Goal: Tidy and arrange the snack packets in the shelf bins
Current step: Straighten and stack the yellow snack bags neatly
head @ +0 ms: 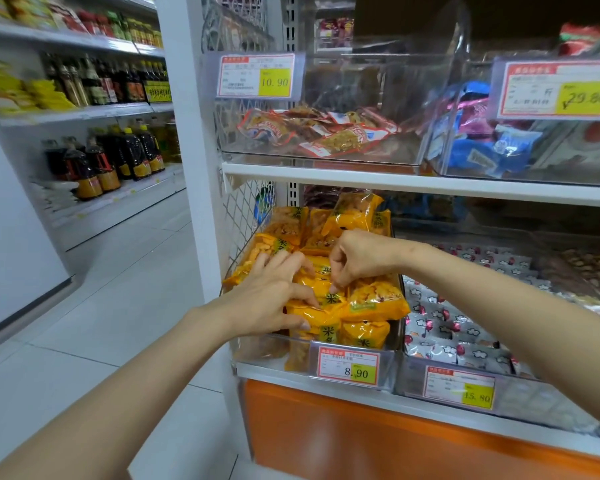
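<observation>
Several yellow-orange snack packets (374, 299) fill a clear plastic bin (267, 348) at the left end of the lower shelf. My left hand (271, 296) lies on top of the pile, fingers spread over the packets, thumb against a front packet (312, 320). My right hand (361, 258) hovers over the middle of the bin with fingers curled, pinching the edge of a yellow packet (329, 289). Further packets stand upright at the back of the bin (354, 213).
A bin of white and red packets (447, 327) sits right of the yellow ones. The upper shelf holds a bin of red-edged packets (319, 133) and one of blue and pink packets (482, 147). Price tags (349, 367) hang on bin fronts. Bottles (101, 161) line the aisle at left.
</observation>
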`<action>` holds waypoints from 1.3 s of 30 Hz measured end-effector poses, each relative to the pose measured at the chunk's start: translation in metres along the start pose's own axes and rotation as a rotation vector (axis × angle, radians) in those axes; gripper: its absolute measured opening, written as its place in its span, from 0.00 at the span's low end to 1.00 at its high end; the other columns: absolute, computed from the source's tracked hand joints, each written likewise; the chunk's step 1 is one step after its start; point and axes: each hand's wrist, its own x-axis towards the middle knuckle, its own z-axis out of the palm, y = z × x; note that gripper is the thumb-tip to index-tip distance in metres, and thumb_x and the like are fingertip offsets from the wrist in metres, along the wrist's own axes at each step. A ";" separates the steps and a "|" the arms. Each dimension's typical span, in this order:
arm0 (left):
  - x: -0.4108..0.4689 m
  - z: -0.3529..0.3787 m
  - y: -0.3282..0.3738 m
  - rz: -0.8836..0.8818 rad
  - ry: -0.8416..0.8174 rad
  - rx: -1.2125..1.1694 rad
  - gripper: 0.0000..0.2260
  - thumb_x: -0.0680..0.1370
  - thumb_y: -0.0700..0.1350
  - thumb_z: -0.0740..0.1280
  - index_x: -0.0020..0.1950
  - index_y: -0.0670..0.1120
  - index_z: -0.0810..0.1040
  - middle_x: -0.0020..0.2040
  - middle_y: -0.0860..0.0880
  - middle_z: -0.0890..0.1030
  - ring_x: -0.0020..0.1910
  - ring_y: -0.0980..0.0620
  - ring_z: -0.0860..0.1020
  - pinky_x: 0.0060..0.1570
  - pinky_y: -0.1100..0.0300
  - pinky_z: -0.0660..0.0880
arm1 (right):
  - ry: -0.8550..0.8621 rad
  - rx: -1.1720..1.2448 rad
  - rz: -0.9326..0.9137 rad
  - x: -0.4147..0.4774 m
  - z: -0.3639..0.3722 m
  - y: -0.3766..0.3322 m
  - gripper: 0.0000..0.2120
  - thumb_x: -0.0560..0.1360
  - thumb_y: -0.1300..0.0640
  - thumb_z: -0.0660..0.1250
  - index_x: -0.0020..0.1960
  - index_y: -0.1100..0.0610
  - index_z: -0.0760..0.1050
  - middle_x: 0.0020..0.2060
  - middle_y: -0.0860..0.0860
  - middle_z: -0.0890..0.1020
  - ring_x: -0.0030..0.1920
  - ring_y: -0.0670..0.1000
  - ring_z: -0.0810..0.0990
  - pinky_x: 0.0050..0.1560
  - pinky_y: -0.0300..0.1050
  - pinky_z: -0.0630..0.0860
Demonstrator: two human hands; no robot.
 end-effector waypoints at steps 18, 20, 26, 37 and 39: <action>0.012 0.003 -0.004 -0.049 -0.147 0.056 0.16 0.75 0.59 0.64 0.63 0.60 0.74 0.63 0.57 0.74 0.64 0.55 0.63 0.56 0.55 0.53 | 0.144 -0.229 0.035 0.004 0.017 -0.004 0.11 0.67 0.46 0.74 0.37 0.50 0.74 0.31 0.41 0.73 0.40 0.45 0.72 0.39 0.43 0.67; 0.010 0.004 -0.006 -0.036 -0.154 0.091 0.17 0.76 0.59 0.63 0.63 0.60 0.73 0.63 0.58 0.74 0.63 0.55 0.64 0.55 0.56 0.52 | 0.171 -0.232 0.023 0.002 0.021 -0.004 0.12 0.68 0.46 0.73 0.40 0.51 0.75 0.32 0.41 0.70 0.43 0.47 0.70 0.41 0.43 0.65; 0.008 0.003 -0.003 0.005 -0.169 0.078 0.15 0.77 0.57 0.63 0.63 0.58 0.72 0.64 0.59 0.73 0.62 0.57 0.64 0.54 0.56 0.52 | 0.137 -0.128 -0.035 -0.008 0.019 0.000 0.11 0.70 0.47 0.72 0.48 0.53 0.80 0.39 0.42 0.77 0.44 0.45 0.73 0.44 0.41 0.69; 0.015 0.004 0.005 -0.065 -0.191 0.034 0.30 0.77 0.60 0.61 0.76 0.58 0.53 0.73 0.58 0.61 0.62 0.53 0.63 0.57 0.56 0.53 | 0.713 0.079 0.192 -0.018 0.001 0.050 0.25 0.71 0.49 0.72 0.66 0.48 0.71 0.64 0.54 0.71 0.56 0.52 0.75 0.46 0.39 0.74; 0.018 0.002 0.009 -0.060 -0.217 0.040 0.27 0.77 0.60 0.60 0.75 0.57 0.57 0.70 0.58 0.66 0.55 0.56 0.62 0.54 0.56 0.54 | 0.603 -0.061 0.224 -0.007 0.002 0.048 0.32 0.69 0.44 0.73 0.70 0.45 0.65 0.68 0.53 0.65 0.62 0.57 0.71 0.53 0.45 0.73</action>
